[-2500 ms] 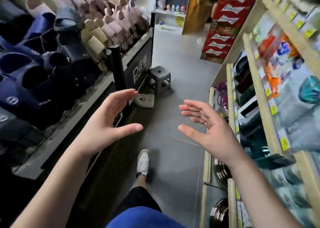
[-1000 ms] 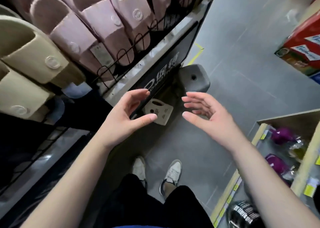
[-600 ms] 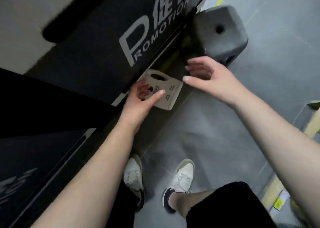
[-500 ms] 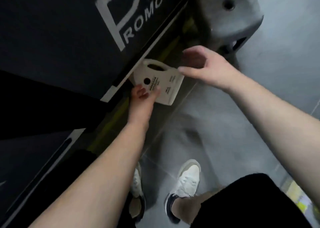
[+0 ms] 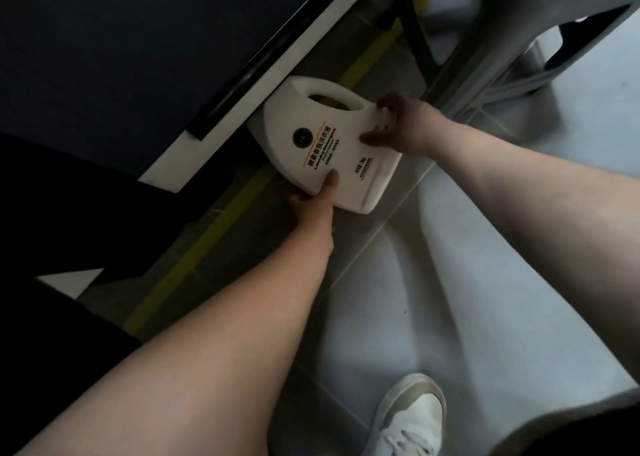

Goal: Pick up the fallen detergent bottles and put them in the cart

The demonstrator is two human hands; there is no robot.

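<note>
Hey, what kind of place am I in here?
Probably a shop aisle: a labelled detergent bottle at the foot of a dark display stand, a yellow floor line, a grey stool.

The bottle point(image 5: 322, 144) lies on its side at the foot of the rack point(image 5: 138, 57) on my left. The stool point(image 5: 512, 40) stands behind it, to the right. My left hand point(image 5: 311, 203) holds its near edge, my right hand point(image 5: 398, 126) its right end. My shoe point(image 5: 408, 417) is nearest me.

Grey stool point(image 5: 519, 40), white sneaker point(image 5: 412, 417), yellow floor line point(image 5: 197, 248)
</note>
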